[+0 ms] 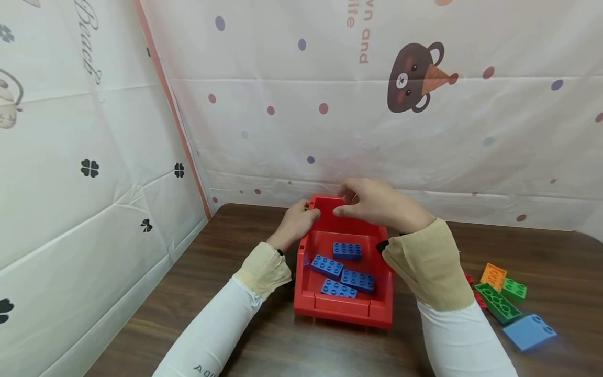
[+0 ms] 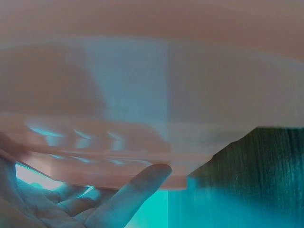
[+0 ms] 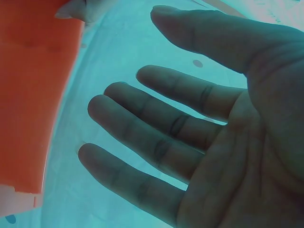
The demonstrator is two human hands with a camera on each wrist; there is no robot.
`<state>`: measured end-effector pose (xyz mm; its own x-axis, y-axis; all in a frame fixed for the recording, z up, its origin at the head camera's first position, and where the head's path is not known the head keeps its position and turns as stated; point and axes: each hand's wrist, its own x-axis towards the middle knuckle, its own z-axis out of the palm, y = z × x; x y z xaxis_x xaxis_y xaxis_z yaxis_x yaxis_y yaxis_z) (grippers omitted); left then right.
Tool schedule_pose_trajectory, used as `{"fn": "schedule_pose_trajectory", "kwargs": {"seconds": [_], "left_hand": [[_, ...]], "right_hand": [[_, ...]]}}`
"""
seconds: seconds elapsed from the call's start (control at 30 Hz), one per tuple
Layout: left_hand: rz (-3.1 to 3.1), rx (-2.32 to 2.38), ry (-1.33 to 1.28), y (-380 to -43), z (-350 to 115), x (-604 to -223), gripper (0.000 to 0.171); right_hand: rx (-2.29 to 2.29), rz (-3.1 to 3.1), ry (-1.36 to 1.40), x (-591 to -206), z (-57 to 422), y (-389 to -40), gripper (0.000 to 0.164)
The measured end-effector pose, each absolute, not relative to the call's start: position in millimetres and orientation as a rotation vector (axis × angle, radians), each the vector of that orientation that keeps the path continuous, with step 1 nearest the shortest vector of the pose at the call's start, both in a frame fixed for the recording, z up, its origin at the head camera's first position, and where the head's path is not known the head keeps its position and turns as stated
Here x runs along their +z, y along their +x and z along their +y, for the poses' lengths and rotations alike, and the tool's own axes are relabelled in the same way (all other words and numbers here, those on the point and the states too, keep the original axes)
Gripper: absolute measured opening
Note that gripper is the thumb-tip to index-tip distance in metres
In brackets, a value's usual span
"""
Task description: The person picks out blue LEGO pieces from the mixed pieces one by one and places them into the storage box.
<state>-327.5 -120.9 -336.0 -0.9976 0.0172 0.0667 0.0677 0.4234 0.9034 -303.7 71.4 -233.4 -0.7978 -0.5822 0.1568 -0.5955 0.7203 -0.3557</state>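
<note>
A red plastic box (image 1: pixel 341 315) stands on the table, tilted up away from me in the head view. Several blue toy bricks (image 1: pixel 347 250) lie inside it. My left hand (image 1: pixel 297 222) grips the box's far left wall, thumb at the rim and fingers behind, as the left wrist view also shows the thumb (image 2: pixel 137 190) against the wall. Over the far right corner hovers my right hand (image 1: pixel 377 204), its fingers loosely bent. In the right wrist view those fingers (image 3: pixel 137 130) are spread and hold nothing, with a gap between them and the box.
At the right of the brown table (image 1: pixel 160 314) lie loose bricks: an orange one (image 1: pixel 493 276), a dark green one (image 1: pixel 498 302), a light green one (image 1: pixel 514 289), red ones partly hidden by the sleeve, and a blue sloped piece (image 1: pixel 528 332). A printed cloth (image 1: pixel 292 131) hangs behind.
</note>
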Motion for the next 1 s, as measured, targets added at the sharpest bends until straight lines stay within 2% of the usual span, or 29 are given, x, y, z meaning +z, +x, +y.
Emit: {"fn": "schedule_pose_trajectory", "kwargs": {"seconds": [1.0], "left_hand": [[-2.605, -1.657, -0.073, -325, -121, -337, 0.03]], "right_hand": [[0.59, -2.879, 0.972, -233, 95, -284, 0.039]]}}
